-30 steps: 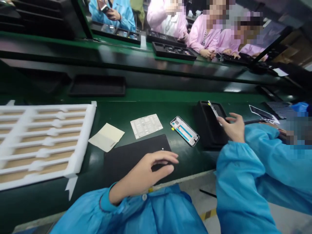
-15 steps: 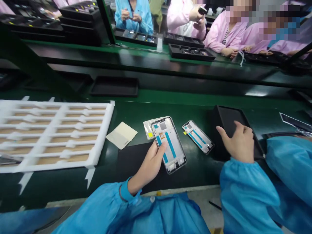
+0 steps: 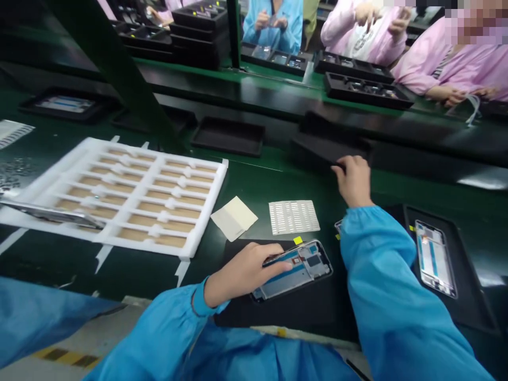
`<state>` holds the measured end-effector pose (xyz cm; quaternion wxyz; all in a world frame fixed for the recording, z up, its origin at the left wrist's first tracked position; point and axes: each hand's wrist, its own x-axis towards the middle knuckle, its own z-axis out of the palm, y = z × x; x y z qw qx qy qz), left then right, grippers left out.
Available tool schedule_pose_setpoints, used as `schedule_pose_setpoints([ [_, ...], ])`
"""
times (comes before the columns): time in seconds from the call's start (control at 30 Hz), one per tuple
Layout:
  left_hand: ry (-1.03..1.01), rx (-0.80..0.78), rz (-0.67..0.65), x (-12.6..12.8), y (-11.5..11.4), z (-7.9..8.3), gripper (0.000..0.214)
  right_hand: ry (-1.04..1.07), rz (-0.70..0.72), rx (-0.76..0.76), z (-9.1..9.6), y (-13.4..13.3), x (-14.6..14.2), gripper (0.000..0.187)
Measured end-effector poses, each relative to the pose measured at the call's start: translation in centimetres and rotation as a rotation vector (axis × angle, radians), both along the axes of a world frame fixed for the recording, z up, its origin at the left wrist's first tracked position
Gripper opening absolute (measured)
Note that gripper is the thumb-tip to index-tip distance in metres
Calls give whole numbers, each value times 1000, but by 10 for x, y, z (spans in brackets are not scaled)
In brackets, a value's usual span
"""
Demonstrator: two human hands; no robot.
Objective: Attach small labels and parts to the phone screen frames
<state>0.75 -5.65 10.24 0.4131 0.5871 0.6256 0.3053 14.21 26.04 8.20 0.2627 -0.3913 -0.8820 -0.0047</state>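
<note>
My left hand is closed on a phone frame with blue strips and a yellow tab. The frame lies tilted low over a black mat, thumb across its inner face. My right hand reaches forward, fingers pinching the near edge of a black tray, which is blurred by motion. Under my right sleeve peeks the edge of another phone frame, mostly hidden. At right, a second black tray holds a phone frame.
Left stands a white foam rack with slots, a metallic bar lying across its corner. A cream paper square and a sheet of small labels lie behind the mat. A shallow black tray sits farther back. Across the bench, people work at trays.
My right hand has moved forward and taken hold of the black tray, now farther back. My left hand has lowered and turned the phone frame over the mat. The view has swung left.
</note>
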Motion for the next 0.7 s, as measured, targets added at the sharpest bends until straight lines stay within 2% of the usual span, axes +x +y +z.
schedule_pose_setpoints([
  [0.1,70,8,-9,-8,2,-8,42,-50,144,-90,-22,19,-46,15],
  [0.2,174,43,-49,-11,6,-13,34,-53,233,-127,-26,4,-58,19],
  [0.37,294,244,-181,-3,21,-19,22,-136,465,-261,-13,-45,-31,17],
  [0.43,304,211,-232,-1,30,-23,26,-203,525,-322,-12,-55,-16,14],
  [0.57,256,57,-287,-5,46,-35,40,-273,519,-368,-16,-52,2,18],
  [0.7,222,37,-289,-10,50,-40,42,-303,538,-391,-17,-42,7,18],
])
